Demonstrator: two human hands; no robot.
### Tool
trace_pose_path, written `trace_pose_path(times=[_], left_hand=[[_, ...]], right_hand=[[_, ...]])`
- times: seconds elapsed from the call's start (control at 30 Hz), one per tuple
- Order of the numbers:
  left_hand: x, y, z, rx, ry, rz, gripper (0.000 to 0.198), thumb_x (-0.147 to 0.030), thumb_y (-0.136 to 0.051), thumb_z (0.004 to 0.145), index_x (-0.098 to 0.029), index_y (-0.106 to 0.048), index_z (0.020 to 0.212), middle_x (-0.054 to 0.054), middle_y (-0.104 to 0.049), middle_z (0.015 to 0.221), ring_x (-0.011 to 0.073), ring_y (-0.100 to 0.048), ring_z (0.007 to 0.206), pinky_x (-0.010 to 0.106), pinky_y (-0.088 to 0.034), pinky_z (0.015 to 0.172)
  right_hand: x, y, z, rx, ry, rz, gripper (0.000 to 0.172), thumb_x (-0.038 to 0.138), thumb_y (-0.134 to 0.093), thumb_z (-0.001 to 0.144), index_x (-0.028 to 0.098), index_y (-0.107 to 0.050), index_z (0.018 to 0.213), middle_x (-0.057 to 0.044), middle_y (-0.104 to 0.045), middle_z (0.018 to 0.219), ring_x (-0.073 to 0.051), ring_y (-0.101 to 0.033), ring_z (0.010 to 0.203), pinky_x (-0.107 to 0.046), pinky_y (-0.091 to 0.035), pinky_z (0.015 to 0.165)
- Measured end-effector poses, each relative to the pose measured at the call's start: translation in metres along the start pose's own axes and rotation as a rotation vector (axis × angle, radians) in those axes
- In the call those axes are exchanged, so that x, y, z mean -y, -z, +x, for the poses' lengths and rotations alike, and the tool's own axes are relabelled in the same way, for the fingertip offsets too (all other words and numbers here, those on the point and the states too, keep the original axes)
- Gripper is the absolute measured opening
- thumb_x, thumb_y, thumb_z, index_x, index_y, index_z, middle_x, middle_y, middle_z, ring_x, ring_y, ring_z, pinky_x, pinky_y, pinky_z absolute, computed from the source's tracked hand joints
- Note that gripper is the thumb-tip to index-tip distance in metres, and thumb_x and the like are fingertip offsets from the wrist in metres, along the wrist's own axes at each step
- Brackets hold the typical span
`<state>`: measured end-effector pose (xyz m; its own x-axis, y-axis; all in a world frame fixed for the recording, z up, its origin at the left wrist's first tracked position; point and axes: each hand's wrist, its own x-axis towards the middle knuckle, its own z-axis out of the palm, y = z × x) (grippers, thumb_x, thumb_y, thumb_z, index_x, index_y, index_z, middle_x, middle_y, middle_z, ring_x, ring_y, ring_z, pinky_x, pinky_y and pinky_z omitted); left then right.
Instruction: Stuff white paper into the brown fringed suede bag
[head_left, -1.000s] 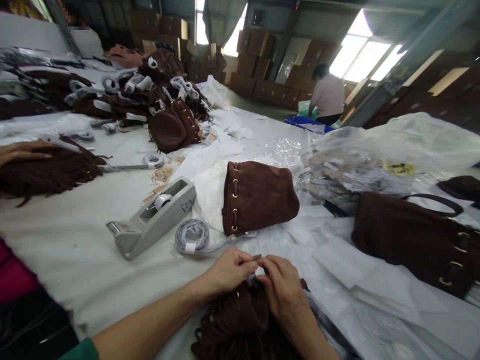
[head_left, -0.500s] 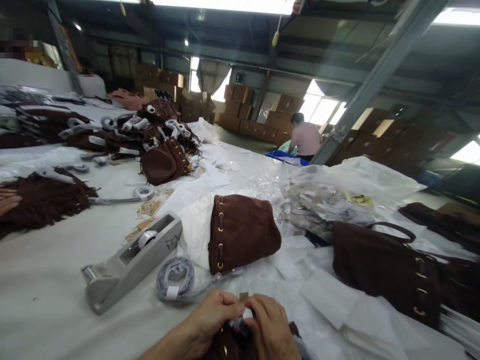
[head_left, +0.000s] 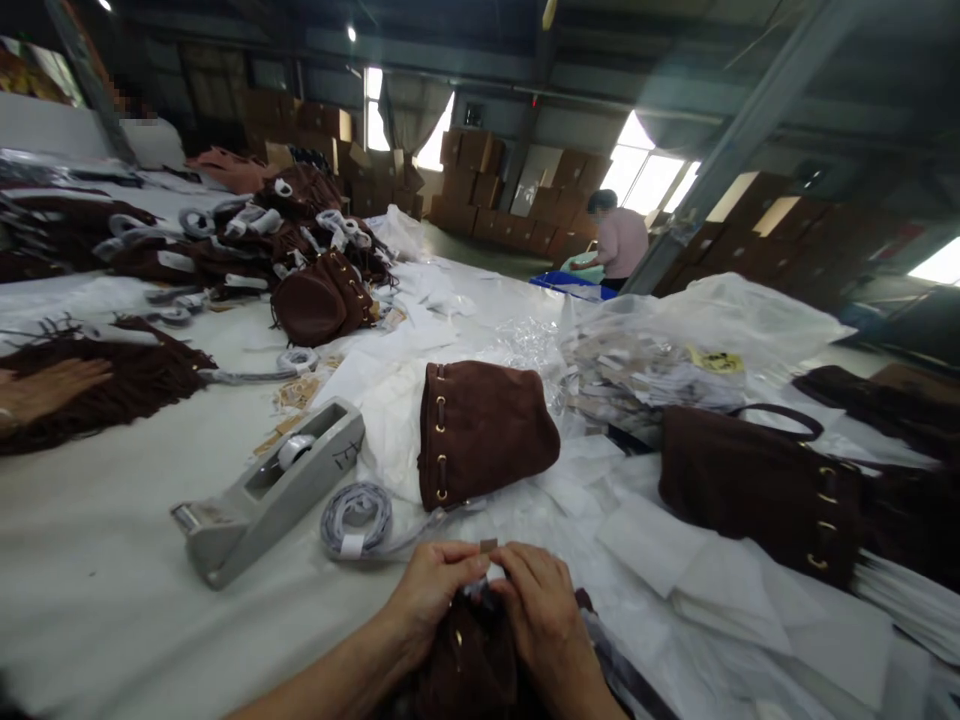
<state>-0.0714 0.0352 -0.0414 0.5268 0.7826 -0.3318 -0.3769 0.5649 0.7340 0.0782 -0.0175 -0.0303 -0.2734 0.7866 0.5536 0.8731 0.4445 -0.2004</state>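
Observation:
My left hand (head_left: 429, 592) and my right hand (head_left: 546, 608) meet at the lower middle, fingers closed in a pinch. Between their fingertips is a small white piece (head_left: 495, 572) with a brown end, like a tag or folded tape. Under them sits a dark brown drawstring bag (head_left: 469, 670) with a brass eyelet; the hands partly cover its mouth. Just beyond lies another brown drawstring bag (head_left: 491, 432) on its side. A coiled grey wrapped strap (head_left: 358, 520) rests left of my hands, beside a grey tape dispenser (head_left: 274, 490).
Brown bags with wrapped straps (head_left: 247, 235) are heaped at the far left. Another person's hand (head_left: 64, 385) rests on a fringed brown piece (head_left: 150, 375). At right are a plastic bag of paper pieces (head_left: 637, 365), a brown bag (head_left: 742, 490) and white sheets (head_left: 720, 590).
The view has tilted down, so my forearms and the bag under them show more. My hands keep the same pinch. The other person's hand at left has moved further in over the fringe.

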Motion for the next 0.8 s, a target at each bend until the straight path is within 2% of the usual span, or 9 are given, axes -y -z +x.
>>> trace_pose_path(times=[0.13,0.27,0.37,0.47,0.67,0.8], left_hand=[[0.002,0.002,-0.001,-0.036,-0.056,0.013,0.028,-0.035,-0.082,0.058,-0.011,-0.075,0.072,0.001,-0.062,0.059,0.0085,-0.047,0.054,0.021,-0.034,0.056],[0.004,0.002,-0.001,-0.053,-0.042,0.007,0.028,-0.033,-0.080,0.061,-0.011,-0.075,0.076,0.001,-0.063,0.060,0.0086,-0.047,0.054,0.021,-0.035,0.055],[0.002,0.000,-0.002,-0.047,-0.054,0.005,0.026,-0.034,-0.080,0.061,-0.011,-0.074,0.070,0.000,-0.061,0.056,0.0078,-0.046,0.052,0.020,-0.034,0.053],[0.000,-0.002,-0.004,-0.061,-0.070,-0.006,0.026,-0.034,-0.081,0.059,-0.011,-0.073,0.067,-0.001,-0.060,0.054,0.0072,-0.045,0.051,0.020,-0.033,0.052],[0.002,-0.004,-0.003,-0.093,-0.064,-0.032,0.029,-0.034,-0.082,0.057,-0.013,-0.075,0.076,0.002,-0.067,0.065,0.0095,-0.051,0.055,0.021,-0.038,0.056],[0.007,-0.003,-0.002,-0.113,-0.129,0.087,0.031,-0.039,-0.080,0.059,-0.015,-0.077,0.079,0.005,-0.072,0.076,0.0149,-0.058,0.067,0.024,-0.044,0.065]], right_hand=[[0.003,0.000,0.001,0.017,-0.047,0.061,0.019,0.022,-0.044,0.095,0.019,-0.055,0.110,-0.006,-0.066,0.099,-0.020,-0.059,0.093,-0.036,-0.041,0.080],[0.004,0.000,0.001,0.000,-0.108,0.094,0.022,0.023,-0.046,0.094,0.019,-0.052,0.114,-0.006,-0.066,0.100,-0.020,-0.059,0.091,-0.037,-0.040,0.082],[0.006,0.001,0.002,0.019,-0.121,0.098,0.014,0.024,-0.044,0.095,0.020,-0.055,0.104,-0.004,-0.065,0.092,-0.019,-0.059,0.088,-0.036,-0.038,0.080],[0.009,0.002,0.004,0.056,-0.130,0.100,0.014,0.024,-0.041,0.096,0.020,-0.055,0.099,-0.003,-0.065,0.089,-0.019,-0.059,0.086,-0.036,-0.036,0.079],[0.012,0.002,0.006,0.088,-0.151,0.105,0.016,0.023,-0.039,0.097,0.021,-0.054,0.095,-0.002,-0.066,0.083,-0.019,-0.059,0.081,-0.035,-0.036,0.079],[0.009,0.003,0.004,0.004,-0.086,0.070,0.018,0.025,-0.036,0.098,0.020,-0.053,0.099,-0.004,-0.065,0.087,-0.019,-0.059,0.082,-0.034,-0.038,0.076]])
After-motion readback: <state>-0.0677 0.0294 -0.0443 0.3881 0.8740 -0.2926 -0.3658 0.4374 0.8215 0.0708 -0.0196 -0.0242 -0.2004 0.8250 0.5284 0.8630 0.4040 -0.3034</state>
